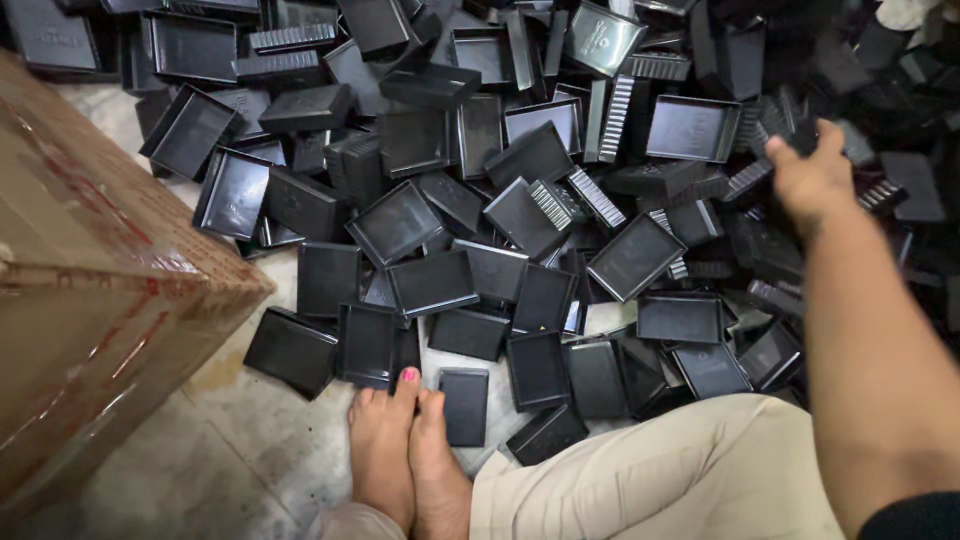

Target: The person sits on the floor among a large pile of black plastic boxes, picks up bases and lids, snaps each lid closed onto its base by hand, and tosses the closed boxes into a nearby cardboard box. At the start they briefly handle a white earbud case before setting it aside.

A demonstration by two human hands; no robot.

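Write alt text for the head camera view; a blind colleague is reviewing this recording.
A person's right hand reaches, fingers spread, over a big heap of black plastic trays on the floor. Their bare feet rest by the pile, a taped cardboard box at left.

Single head cam, looking steeply down and forward from a seated person, close over the floor [230,440], black tray pile [520,220] filling frame beyond the feet [405,450].

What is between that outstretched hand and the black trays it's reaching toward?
Nothing visible. The right hand hangs open just above the pile of black trays, with nothing between its fingers and the nearest ones.
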